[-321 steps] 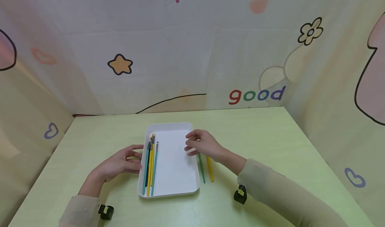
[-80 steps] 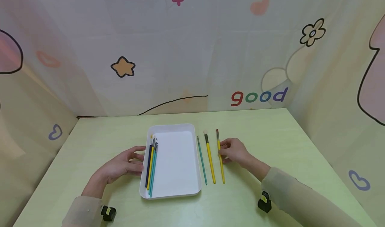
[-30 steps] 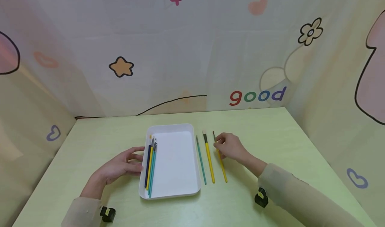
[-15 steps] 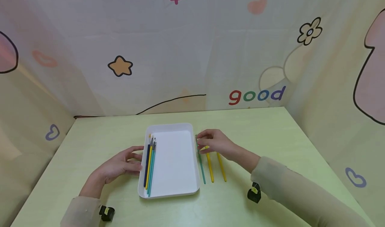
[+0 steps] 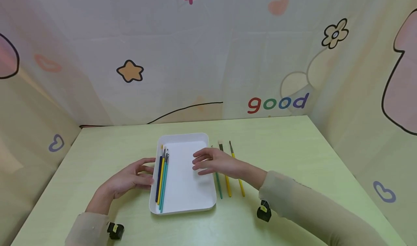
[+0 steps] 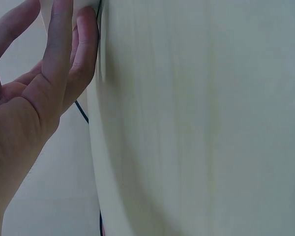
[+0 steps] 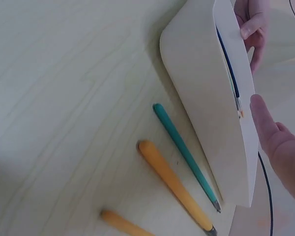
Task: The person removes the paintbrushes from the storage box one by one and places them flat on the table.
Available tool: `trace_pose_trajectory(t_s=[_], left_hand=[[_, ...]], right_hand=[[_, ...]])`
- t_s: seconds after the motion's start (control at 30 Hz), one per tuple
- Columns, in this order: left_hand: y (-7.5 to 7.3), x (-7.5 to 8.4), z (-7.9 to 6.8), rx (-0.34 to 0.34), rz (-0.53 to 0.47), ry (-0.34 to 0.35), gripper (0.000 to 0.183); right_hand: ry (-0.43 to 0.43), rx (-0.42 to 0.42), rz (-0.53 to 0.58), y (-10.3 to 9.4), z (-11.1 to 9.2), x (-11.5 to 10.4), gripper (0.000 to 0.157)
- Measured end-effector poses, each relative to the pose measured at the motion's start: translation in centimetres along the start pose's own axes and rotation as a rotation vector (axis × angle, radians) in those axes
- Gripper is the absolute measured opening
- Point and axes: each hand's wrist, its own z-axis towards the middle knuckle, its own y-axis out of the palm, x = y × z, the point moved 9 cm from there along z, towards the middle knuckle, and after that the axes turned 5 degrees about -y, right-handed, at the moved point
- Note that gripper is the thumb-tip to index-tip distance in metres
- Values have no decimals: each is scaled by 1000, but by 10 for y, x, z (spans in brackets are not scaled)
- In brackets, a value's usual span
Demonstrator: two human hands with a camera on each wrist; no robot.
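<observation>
My left hand (image 5: 131, 179) touches the left side of the white tray (image 5: 190, 206) with relaxed, parted fingers. My right hand (image 5: 219, 162) hovers over the tray's right half, fingers apart and holding nothing. Along the tray's left wall lie several paintbrushes: a dark blue one (image 5: 158, 180), a yellow one (image 5: 161, 180) and two teal ones, close together. To the right of the tray, a teal paintbrush (image 5: 219, 188) and two yellow paintbrushes, a thicker one (image 5: 228, 188) and a thinner one (image 5: 241, 188), lie on the table, partly hidden by my right hand and wrist.
The pale green table (image 5: 293, 159) meets a printed curtain (image 5: 208, 57) at its back and sides. Black wrist cameras hang at the left cuff (image 5: 86, 228) and the right cuff (image 5: 277, 188).
My right hand has let go of the thin yellow paintbrush and moved left over the tray. Since the oldest frame, a yellow paintbrush has left the tray; the left hand stays put.
</observation>
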Motion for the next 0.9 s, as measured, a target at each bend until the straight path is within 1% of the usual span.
trace_pose_trajectory(t_s=[0.13,0.37,0.57,0.77,0.9], left_hand=[[1,2,0,-7,0,8,84],[2,3,-1,-12,-6,10,84],[2,2,0,-14,-8,7,84],[0,1,0,-3,-4,-4,83],[0,1,0,-3,-7,-7,83]], right_hand=[[23,-1,15,8,7,4,53],[79,34,71,21,17,10,57],[133,56,109,34,26,20,61],[152,48,130,50,33,25,62],[170,65,178,54,37,29,60]])
